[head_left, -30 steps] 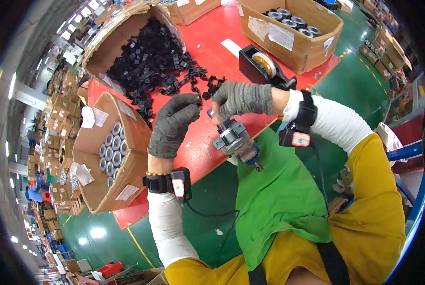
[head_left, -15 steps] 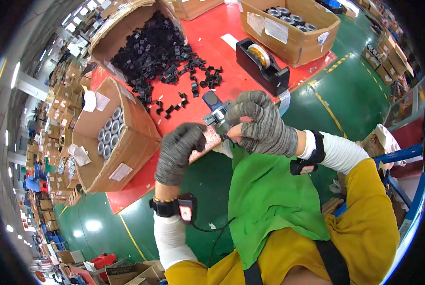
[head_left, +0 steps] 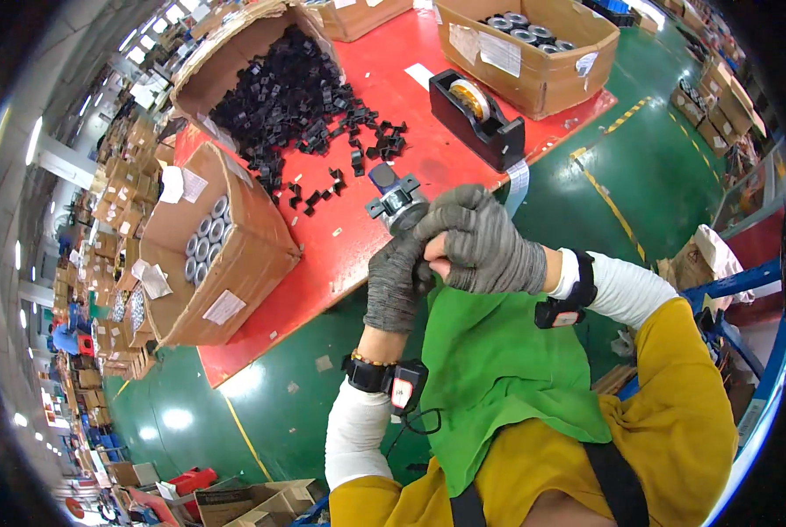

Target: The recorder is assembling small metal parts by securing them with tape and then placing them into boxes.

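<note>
A grey metallic cylindrical part (head_left: 403, 216) with a black bracket (head_left: 392, 197) across its top sits over the near edge of the red table. My gloved right hand (head_left: 483, 241) is closed around the cylinder's right side, fingers curled. Just below the cylinder, my gloved left hand (head_left: 396, 277) is closed and pressed against the right hand. Its fingertips are hidden, so what they pinch does not show. Behind the bracket stands a blue piece with a dark top (head_left: 382, 176). Many loose black brackets (head_left: 279, 110) spill from a tipped carton onto the tabletop.
On the red table (head_left: 340, 250), a black tape dispenser (head_left: 478, 121) stands to the right. Behind it is a carton (head_left: 533, 75) of grey ring-ended cylinders. An open carton (head_left: 235, 281) at the left holds more cylinders. Green floor (head_left: 314, 386) lies below the table edge.
My left hand has moved right from the table edge to meet my right hand under the cylinder. A pinkish strip beside it is out of sight now. The bracket has turned slightly.
</note>
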{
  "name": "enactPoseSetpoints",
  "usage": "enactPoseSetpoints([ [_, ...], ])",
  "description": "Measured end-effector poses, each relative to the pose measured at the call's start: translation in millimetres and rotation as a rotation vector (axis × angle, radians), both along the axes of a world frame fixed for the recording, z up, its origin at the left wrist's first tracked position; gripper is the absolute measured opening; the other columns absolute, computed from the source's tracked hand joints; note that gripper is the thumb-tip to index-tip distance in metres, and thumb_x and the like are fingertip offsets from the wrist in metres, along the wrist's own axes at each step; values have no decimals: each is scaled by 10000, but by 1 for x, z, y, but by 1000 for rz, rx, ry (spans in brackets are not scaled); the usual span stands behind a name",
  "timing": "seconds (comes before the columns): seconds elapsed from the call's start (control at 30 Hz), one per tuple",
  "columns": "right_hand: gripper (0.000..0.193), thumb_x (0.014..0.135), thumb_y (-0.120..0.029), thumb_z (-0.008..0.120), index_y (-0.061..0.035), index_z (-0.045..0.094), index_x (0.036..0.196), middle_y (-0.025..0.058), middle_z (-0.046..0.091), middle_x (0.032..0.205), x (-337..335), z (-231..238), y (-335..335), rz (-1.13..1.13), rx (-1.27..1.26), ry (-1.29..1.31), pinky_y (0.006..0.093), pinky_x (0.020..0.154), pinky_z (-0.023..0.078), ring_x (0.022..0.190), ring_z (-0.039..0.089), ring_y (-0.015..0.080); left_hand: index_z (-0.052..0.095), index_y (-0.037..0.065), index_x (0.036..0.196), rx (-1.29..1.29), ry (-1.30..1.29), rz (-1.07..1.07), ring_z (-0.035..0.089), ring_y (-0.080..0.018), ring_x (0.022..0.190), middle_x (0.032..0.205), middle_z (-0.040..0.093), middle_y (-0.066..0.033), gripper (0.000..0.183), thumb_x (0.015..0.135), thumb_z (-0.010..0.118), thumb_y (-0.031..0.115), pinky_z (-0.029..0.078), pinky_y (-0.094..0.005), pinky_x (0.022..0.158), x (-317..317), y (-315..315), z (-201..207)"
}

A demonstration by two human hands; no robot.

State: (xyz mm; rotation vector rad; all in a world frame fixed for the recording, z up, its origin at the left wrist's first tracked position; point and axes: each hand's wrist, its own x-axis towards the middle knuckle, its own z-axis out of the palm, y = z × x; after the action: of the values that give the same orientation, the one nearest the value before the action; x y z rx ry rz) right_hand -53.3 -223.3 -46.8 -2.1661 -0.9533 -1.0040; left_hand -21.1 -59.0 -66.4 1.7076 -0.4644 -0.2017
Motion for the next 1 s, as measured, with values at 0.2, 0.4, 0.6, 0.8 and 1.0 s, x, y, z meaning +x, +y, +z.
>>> enactPoseSetpoints([
  [0.2,257,742,-184,663,-59,583,953,102,567,913,-5,3,6,19,230,488,389,839,406,923,528,292,626,49,920,-126,201,19,443,-64,441,619,543,7,198,854,559,223,318,-203,394,1,5,-27],
  [0.4,344,810,-226,629,-58,547,1099,76,574,1013,-14,5,8,227,560,949,337,834,438,931,566,180,619,38,911,-51,205,-90,447,-77,440,560,514,-6,238,861,559,262,329,-209,400,-11,19,-9],
  [0.6,269,882,-209,535,-54,541,1102,70,587,1053,-6,-25,34,908,1372,1172,357,892,443,1028,555,185,609,-1,1009,-109,551,57,477,-80,519,653,550,-9,256,858,574,204,380,-205,465,-3,42,-4],
  [0.8,237,884,-275,529,-65,594,971,147,554,1164,0,-24,35,1141,1588,1183,382,948,409,1093,534,270,556,-1,1117,-97,305,148,522,-81,644,791,598,-26,337,832,609,173,434,-214,586,16,45,-7],
  [1.0,313,814,-286,585,0,597,940,152,563,1115,-27,-26,-51,350,771,1271,353,864,423,975,547,216,465,36,1232,68,171,51,556,-118,784,970,570,-63,561,722,684,114,475,-264,697,27,35,14],
])
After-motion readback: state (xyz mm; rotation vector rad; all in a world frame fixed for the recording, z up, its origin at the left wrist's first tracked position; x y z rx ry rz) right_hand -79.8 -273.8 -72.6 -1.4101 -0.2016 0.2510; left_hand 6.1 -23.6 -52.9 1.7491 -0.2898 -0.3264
